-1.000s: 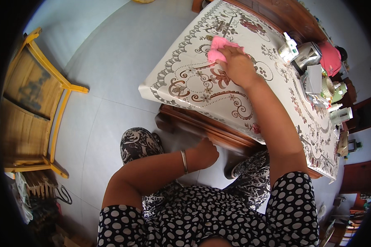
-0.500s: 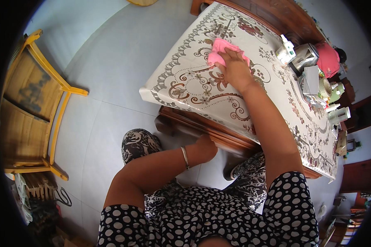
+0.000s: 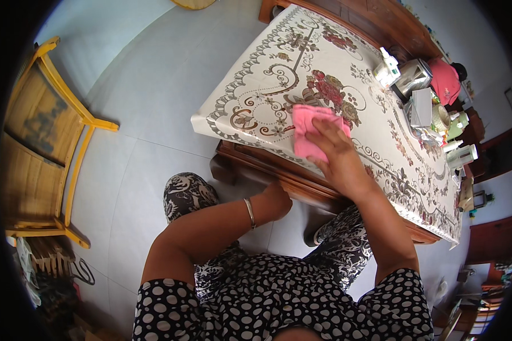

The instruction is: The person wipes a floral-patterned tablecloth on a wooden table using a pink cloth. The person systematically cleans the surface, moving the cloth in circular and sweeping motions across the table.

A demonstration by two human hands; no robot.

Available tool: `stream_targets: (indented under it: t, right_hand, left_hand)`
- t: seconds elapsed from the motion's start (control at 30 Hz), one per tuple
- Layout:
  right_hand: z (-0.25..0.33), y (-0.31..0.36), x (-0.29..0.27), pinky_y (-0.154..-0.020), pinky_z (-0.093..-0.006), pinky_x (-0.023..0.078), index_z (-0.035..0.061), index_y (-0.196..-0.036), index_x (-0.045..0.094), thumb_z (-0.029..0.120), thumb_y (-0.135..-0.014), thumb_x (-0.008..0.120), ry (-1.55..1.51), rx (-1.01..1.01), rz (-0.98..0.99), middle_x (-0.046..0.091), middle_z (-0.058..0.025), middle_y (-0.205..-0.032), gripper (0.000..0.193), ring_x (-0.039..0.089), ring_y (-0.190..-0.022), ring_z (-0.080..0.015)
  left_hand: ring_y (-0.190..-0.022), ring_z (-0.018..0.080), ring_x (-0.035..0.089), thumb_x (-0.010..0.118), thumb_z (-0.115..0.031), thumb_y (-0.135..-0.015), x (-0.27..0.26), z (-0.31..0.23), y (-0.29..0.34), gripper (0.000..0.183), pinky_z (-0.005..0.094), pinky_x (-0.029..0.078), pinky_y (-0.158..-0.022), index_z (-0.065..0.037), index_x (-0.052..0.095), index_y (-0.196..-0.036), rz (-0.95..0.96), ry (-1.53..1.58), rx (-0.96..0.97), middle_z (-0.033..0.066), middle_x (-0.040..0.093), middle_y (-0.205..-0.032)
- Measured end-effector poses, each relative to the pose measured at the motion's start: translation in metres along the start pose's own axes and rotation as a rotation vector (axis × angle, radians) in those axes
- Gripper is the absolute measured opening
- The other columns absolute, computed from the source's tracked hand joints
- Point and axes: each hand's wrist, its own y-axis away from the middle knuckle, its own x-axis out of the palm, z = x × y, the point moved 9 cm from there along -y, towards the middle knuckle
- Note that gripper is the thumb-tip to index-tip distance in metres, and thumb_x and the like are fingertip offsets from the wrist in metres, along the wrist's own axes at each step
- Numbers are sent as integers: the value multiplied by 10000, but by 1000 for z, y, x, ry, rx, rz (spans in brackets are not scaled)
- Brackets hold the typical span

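Observation:
My right hand (image 3: 338, 156) presses a folded pink cloth (image 3: 306, 133) against the patterned tablecloth (image 3: 256, 108), near the table's front edge. Its fingers lie over the cloth's right part, the thumb toward the near side. My left hand (image 3: 276, 202) is curled into a fist in front of the table's wooden edge, below the tabletop. Nothing shows in it, and a silver bracelet (image 3: 250, 213) circles that wrist.
On the table's right side stand a white pump bottle (image 3: 387, 69), a metal kettle (image 3: 415, 77), a grey-white box (image 3: 421, 108) and several jars and bottles. A yellow-framed wooden chair (image 3: 37, 148) is on the left. Dark wooden furniture (image 3: 370, 23) borders the table's far side.
My right hand has drawn the pink cloth toward me across the tablecloth, and more of the cloth shows. The left fist has barely moved.

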Motion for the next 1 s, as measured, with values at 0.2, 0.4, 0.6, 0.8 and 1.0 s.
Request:
stream_targets:
  t: [0.2,0.4,0.6,0.8,1.0]
  right_hand:
    - [0,0,-6,-992,-400,353,77,-1135,553,122,-730,673,-79,38,39,467,-144,-1264,424,428,-1179,-321]
    - [-38,-57,8,-898,-377,421,80,-1081,589,219,-751,658,115,-41,-102,537,-116,-1178,365,504,-1086,-287]
    - [-82,-117,34,-899,-381,411,59,-1071,574,247,-804,583,172,81,41,549,-135,-1147,327,511,-1061,-308]
    - [-114,-167,48,-898,-370,404,52,-1084,551,260,-825,526,127,126,101,553,-132,-1133,333,502,-1065,-303]
    - [-149,-210,68,-956,-377,364,79,-1126,551,356,-837,516,37,261,175,529,-107,-1203,402,422,-1180,-277]
  left_hand:
    - [-760,245,624,584,-183,-725,-2,-13,2,135,387,462,-715,-78,649,-780,22,97,27,103,642,-788]
    - [-704,241,618,569,-144,-709,3,-16,0,109,388,466,-668,-59,637,-703,-22,156,37,98,628,-716]
    - [-656,244,605,552,-96,-682,-17,-21,8,94,383,459,-634,-54,616,-628,-61,126,47,96,612,-662]
    - [-665,222,570,536,-82,-681,-12,-23,7,92,374,414,-685,-65,603,-621,-132,222,74,72,586,-644]
    - [-663,214,562,546,-100,-684,-22,-27,6,72,370,411,-695,-75,611,-665,-150,181,84,63,586,-669]
